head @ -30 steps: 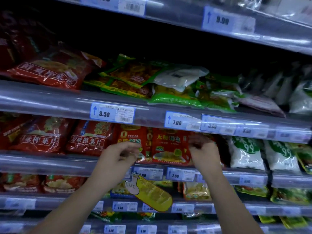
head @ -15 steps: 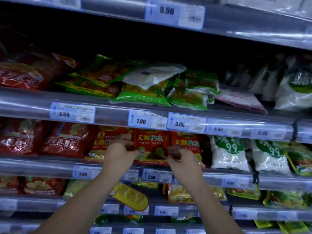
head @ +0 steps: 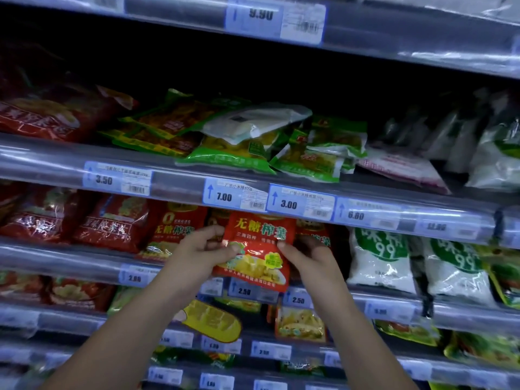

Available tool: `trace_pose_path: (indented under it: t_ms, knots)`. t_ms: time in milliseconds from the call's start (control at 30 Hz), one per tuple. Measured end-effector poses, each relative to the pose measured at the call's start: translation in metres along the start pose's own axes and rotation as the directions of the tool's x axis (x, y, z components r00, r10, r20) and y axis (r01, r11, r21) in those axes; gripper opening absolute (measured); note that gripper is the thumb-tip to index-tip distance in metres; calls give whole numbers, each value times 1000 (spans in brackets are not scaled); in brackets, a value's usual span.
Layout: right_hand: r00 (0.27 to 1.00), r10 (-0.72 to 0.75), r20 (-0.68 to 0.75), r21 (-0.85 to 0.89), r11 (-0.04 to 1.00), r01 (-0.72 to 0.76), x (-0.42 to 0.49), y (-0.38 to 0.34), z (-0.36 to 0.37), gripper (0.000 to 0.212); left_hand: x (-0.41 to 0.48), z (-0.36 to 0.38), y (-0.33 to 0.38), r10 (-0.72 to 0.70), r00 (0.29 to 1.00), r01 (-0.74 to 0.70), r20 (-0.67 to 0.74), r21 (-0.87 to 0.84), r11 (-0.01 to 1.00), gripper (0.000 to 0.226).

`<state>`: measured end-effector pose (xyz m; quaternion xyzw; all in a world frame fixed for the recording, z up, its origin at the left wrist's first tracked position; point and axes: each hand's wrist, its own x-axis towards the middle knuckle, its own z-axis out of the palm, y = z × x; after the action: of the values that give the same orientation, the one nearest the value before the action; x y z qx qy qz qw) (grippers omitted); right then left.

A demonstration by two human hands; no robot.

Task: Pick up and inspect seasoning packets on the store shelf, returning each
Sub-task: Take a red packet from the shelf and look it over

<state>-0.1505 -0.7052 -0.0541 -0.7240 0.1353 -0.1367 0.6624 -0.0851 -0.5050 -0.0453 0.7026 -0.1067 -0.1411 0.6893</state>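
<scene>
Both hands hold one red seasoning packet just in front of the middle shelf: the left hand pinches its left edge, the right hand its right edge. The glossy foil pouch looks light, soft and probably slippery; the side seams seem the safest hold. Its label reads 无糖榨菜. The price tags above show 7.00 and 3.00.

Blue price tags are lining the shelf rails, and a yellow promotional sticker is hanging off a lower rail.
</scene>
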Motion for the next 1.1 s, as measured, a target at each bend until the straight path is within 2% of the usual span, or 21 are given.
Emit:
trace_pose_path:
  t_ms: [67,133,267,367,467,567,633,700,767,867,967,1100]
  knots:
    - [997,54,63,127,990,-62,-5,1,1,31,-8,0,-5,3,993,-6,119,23,1000,20]
    - [993,57,99,197,977,-76,-14,2,1,32,-16,-1,-10,15,984,-22,179,34,999,25]
    - [974,9,224,232,971,-62,-36,9,-4,33,-26,-13,-23,-21,963,22,269,-1,1000,37]
    - [962,11,274,238,968,-79,-48,14,-5,36,-32,-21,-33,-81,935,105,346,-52,993,31]
    - [966,7,259,187,981,-58,-54,18,-4,36,-37,-24,-35,-30,948,34,316,-8,999,14]
    - [958,2,285,110,993,-34,-56,17,-6,33,-40,-20,-25,42,960,-52,275,29,998,28]
    - [938,7,346,37,999,-21,-58,15,-5,31,-39,-14,-19,87,980,-87,179,-9,996,35]
    - [928,14,373,47,998,-34,-60,14,-5,31,-35,-12,-16,97,990,-87,100,-98,991,32]
    - [923,14,385,106,993,-60,-60,14,-8,34,-34,-10,-13,64,993,-43,102,-193,980,22]
    - [914,3,407,155,985,-72,-58,12,-16,37,-32,-10,-11,28,987,11,157,-242,970,31]
    - [909,6,417,155,985,-78,-56,11,-21,37,-33,-8,-5,27,984,25,178,-284,958,21]
    - [903,17,429,124,989,-78,-54,10,-26,37,-31,-5,-3,45,983,17,181,-331,943,28]
